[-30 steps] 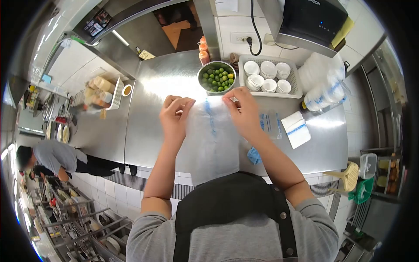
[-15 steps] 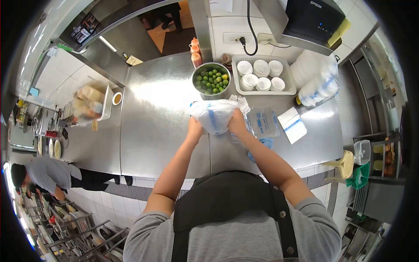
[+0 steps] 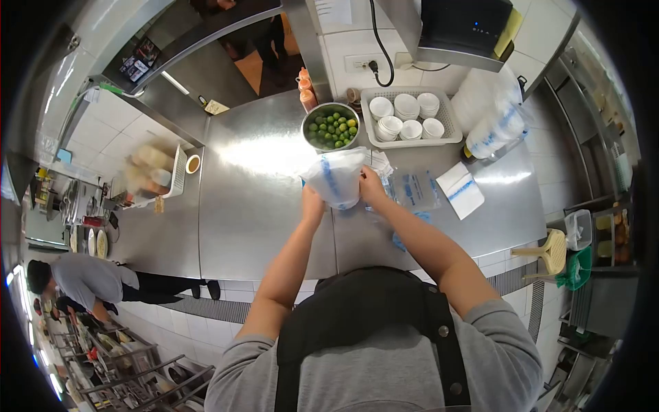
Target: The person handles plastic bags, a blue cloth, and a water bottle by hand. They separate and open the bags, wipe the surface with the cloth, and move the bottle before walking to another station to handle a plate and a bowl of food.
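Observation:
A white plastic bag (image 3: 336, 175) with blue print is held upright between my hands over the steel counter. My left hand (image 3: 313, 201) is closed on its lower left side, the fingers partly hidden behind the plastic. On the right edge, my right hand (image 3: 371, 185) grips the bag with bent fingers. What the bag contains cannot be made out. Just beyond it stands a steel bowl of green limes (image 3: 331, 128). Flat clear plastic bags (image 3: 417, 191) with blue print and white paper packets (image 3: 379, 162) lie beside my right hand.
A grey basket (image 3: 450, 127) holds stacked white cups. Sauce bottles (image 3: 306, 89) stand behind the bowl. A folded white bag stack (image 3: 460, 191) and wrapped containers (image 3: 500, 130) are to the right. At left are a small bowl of sauce (image 3: 193, 164) and a bending co-worker (image 3: 89, 278).
The bag has tilted, its top now leaning to the right. My left hand has turned slightly and sits lower on it. The whole view has shifted a little.

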### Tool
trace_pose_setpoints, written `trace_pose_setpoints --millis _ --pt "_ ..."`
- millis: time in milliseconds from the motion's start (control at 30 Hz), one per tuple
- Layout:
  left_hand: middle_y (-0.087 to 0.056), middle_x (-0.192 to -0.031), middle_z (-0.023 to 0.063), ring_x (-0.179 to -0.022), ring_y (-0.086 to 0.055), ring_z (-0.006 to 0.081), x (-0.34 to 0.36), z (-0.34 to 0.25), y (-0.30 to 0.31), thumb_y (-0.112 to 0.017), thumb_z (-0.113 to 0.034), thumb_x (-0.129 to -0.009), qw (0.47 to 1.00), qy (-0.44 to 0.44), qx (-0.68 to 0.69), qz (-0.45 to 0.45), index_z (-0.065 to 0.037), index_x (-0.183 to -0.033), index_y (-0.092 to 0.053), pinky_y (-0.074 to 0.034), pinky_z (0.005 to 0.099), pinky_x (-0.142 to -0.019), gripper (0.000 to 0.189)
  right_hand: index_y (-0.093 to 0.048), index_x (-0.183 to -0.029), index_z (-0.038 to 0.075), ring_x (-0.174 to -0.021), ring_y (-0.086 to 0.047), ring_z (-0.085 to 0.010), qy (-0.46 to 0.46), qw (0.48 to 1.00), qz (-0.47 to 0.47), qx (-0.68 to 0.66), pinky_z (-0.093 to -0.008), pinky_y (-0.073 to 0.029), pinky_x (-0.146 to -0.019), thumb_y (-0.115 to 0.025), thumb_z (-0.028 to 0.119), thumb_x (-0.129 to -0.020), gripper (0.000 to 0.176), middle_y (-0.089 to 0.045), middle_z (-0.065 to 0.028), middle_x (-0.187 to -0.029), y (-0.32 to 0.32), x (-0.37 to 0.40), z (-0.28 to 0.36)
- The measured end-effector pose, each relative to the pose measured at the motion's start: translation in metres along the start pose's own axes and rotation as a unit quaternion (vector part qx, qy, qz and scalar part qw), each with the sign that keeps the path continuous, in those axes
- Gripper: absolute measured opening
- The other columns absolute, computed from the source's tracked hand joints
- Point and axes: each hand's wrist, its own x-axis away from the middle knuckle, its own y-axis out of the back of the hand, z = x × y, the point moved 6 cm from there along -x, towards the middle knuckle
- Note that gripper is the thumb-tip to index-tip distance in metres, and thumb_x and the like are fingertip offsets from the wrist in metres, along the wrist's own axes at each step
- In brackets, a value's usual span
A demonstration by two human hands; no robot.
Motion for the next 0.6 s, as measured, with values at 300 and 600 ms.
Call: trace_pose_setpoints --millis 300,600 --pt "-0.049 -0.127 0.0127 -0.114 -0.049 0.0204 0.061 -0.012 -0.021 -0.041 -0.036 -0.108 0.971 -0.181 0.041 -0.150 0.001 -0.132 -0.044 -0.040 0.0338 -0.097 0.044 -0.043 -0.146 0.006 -0.117 -0.049 -0.0312 0.298 0.950 -0.014 0.087 -0.0383 -0.042 -0.096 -0.062 0.030 -0.096 0.058 -0.047 -0.0193 -0.133 0.005 0.084 0.084" --pt "-0.047 -0.130 0.0114 -0.119 -0.048 0.0232 0.101 0.062 -0.032 -0.046 -0.037 -0.106 0.983 0.055 0.079 -0.154 -0.007 -0.139 -0.041 -0.039 0.0400 -0.101 0.045 -0.032 -0.154 0.008 -0.134 -0.038 -0.0376 0.270 0.956 0.004 0.117 -0.0433 -0.034 -0.112 -0.070 0.029 -0.090 0.078 -0.044 -0.0219 -0.139 0.095 0.113 0.067"
